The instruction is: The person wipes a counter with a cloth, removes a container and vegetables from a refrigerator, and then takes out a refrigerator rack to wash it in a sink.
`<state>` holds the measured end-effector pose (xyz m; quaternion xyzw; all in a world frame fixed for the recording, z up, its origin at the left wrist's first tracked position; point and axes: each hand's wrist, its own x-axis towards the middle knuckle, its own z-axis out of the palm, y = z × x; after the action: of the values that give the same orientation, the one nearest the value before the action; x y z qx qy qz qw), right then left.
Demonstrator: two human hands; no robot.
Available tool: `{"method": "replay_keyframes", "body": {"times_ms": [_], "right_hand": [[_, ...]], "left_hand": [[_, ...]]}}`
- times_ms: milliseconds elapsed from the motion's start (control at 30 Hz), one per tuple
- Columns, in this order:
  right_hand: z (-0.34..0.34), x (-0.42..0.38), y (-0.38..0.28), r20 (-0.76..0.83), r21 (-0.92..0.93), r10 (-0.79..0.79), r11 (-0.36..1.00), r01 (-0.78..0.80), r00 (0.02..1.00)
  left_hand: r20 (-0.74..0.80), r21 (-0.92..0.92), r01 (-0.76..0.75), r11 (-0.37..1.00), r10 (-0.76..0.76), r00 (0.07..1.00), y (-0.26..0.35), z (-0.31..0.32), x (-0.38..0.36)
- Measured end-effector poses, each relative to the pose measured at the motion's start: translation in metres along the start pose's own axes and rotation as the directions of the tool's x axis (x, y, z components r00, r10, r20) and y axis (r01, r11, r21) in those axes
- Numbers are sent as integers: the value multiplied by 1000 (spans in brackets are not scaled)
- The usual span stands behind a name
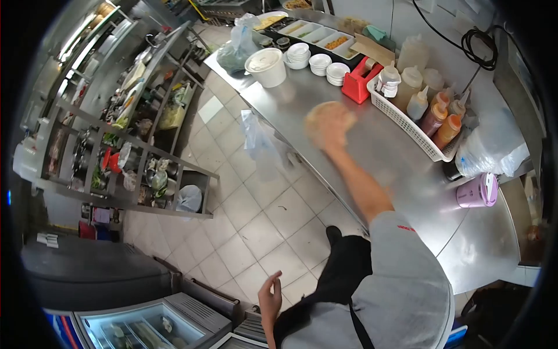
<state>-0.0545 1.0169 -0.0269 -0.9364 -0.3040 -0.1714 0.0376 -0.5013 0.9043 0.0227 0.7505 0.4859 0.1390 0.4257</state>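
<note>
My right hand (333,137) presses a beige cloth (332,110) onto the steel worktop (290,116). Motion smears both, and the single fingers are hard to make out. My right arm reaches straight out across the counter. Down by my side, away from the counter, hangs my left hand (269,299); its fingers are loosely bent with the thumb apart, and nothing is in it. Nearest the cloth stand a red holder (359,81) and stacks of small white dishes (337,73).
A white basket (407,123) of squeeze bottles lines the wall side, with a purple cup (478,191) nearer me. A lidded white tub (267,67) and food trays (314,34) sit farther along. Plastic bags (258,139) hang off the front edge. Shelving (133,139) stands left, a glass-topped fridge (145,326) behind.
</note>
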Motion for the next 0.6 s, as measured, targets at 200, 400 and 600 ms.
{"method": "replay_keyframes", "body": {"times_ms": [200, 400, 600], "right_hand": [[-52, -108, 5, -154, 509, -504, 697, 505, 850], [-41, -91, 88, 128, 74, 160, 983, -170, 979], [7, 38, 5, -48, -137, 672, 728, -672, 739]], "left_hand": [[109, -93, -105, 990, 115, 987, -3, -25, 84], [106, -62, 50, 997, -43, 993, -75, -69, 142], [192, -64, -278, 958, 285, 939, -29, -107, 318]]}}
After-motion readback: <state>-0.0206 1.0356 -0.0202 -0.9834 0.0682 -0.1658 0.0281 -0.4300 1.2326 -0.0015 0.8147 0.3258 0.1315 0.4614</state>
